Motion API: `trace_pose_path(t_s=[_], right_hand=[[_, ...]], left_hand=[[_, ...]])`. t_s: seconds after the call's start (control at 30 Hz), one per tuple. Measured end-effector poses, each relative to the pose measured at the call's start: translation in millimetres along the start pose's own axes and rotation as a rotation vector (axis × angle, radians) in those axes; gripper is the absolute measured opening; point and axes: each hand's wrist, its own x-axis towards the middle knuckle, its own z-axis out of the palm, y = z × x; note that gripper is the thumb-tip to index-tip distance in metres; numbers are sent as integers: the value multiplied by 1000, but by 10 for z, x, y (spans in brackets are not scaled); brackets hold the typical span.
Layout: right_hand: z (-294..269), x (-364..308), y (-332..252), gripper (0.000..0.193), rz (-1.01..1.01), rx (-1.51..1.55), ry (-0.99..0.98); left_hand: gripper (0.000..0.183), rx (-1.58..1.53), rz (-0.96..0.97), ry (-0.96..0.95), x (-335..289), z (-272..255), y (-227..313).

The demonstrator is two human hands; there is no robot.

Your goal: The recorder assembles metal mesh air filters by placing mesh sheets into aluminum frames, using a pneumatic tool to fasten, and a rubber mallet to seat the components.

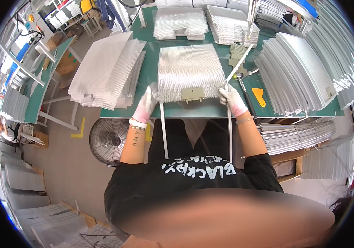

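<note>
My left hand point(147, 103), gloved, is closed on the near left corner of the mesh panel point(190, 73), where a white strip point(164, 131) runs off the table's front edge toward my lap. My right hand point(231, 99) grips the near right corner and the top of a second strip point(229, 134), which also hangs past the edge. The panel lies flat on the green table point(193, 109), its near edge close to the table's front lip, with a small beige clip point(192, 94) sitting on that edge between my hands. Outward, room is tight — a stack of mesh sheets point(108, 72) lies just left of the panel, overhanging the table. A loose strip point(240, 63), a hammer point(243, 84) and an orange scraper point(259, 96) lie to the right before the fanned metal frames point(297, 74). More mesh piles point(180, 22) crowd the far side — bare green shows only in narrow bands around the panel.
</note>
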Motion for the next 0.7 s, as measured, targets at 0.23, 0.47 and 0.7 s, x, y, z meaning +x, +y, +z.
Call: trace_pose_path(t_s=[0.23, 0.47, 0.7], right_hand=[[-44, -351, -180, 19, -154, 10, -11], [139, -547, -373, 32, -263, 46, 50], [298, -677, -495, 37, -268, -93, -44]], left_hand=[[54, 117, -55, -225, -233, 355, 225], [49, 348, 166, -7, -539, 808, 378], [42, 204, 189, 215, -1020, 910, 587]])
